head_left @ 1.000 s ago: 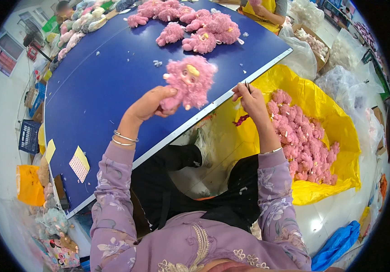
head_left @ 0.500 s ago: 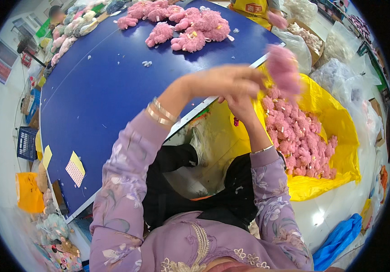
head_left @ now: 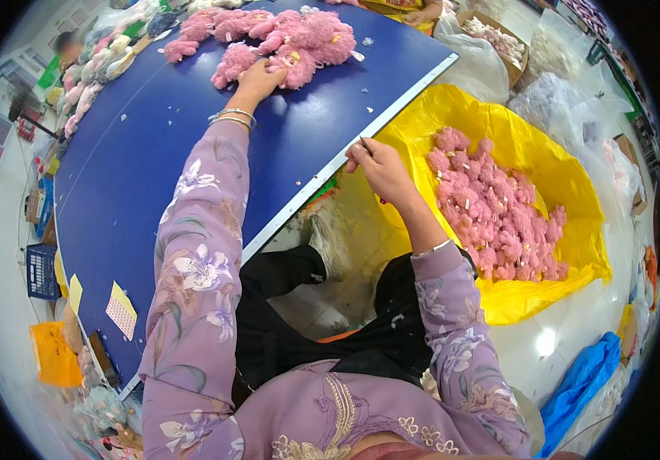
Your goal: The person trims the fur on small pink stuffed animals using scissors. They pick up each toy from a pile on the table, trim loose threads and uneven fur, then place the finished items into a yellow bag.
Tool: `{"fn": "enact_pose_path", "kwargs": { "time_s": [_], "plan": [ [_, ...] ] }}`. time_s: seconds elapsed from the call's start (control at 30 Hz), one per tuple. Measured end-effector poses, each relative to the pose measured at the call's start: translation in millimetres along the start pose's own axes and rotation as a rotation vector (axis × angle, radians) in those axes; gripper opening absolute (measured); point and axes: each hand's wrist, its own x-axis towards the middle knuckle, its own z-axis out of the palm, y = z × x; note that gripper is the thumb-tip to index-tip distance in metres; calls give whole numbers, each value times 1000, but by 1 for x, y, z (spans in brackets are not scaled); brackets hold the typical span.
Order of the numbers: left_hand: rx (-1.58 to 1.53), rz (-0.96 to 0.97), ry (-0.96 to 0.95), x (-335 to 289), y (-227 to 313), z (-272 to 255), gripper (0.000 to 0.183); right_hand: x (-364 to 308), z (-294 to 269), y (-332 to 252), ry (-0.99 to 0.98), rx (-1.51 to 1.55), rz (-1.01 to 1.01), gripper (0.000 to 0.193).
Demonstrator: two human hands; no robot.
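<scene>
On the blue tabletop (head_left: 146,169), pink toys (head_left: 299,46) are touched by the left hand (head_left: 258,83); whether one is gripped cannot be told. Well apart, a thin dark tool (head_left: 364,144) is pinched by the right hand (head_left: 382,170).

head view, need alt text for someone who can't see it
The person's left hand touches a pile of fluffy pink plush toys on a blue table. The right hand, by the table's pale edge, holds a small dark pointed tool. More pink toys lie in an open yellow bag at the right.
</scene>
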Motion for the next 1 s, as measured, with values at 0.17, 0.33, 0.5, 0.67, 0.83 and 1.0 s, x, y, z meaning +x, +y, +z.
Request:
{"fn": "enact_pose_path", "kwargs": {
  "time_s": [0.17, 0.33, 0.5, 0.67, 0.83, 1.0],
  "plan": [
    [-215, 448, -195, -25, 30, 1, 18, 2, 3, 26, 53, -81, -50, 34],
    [-179, 207, -102, -17, -28, -10, 40, 7, 14, 2, 13, -229, -98, 32],
    [-595, 15, -307, -69, 26, -57, 29, 8, 15, 5, 94, -231, -167, 31],
    [-1280, 56, -343, -105, -28, -67, 26, 6, 8, 0, 101, -228, -139, 30],
    [-489, -19, 16, -140, 17, -75, 23, 1, 0, -2, 47, -223, -54, 30],
    [-281, 113, -59, -180, 46, -62, 19, 3, 5, -7, 2, 27, 65, 29]
  ]
}}
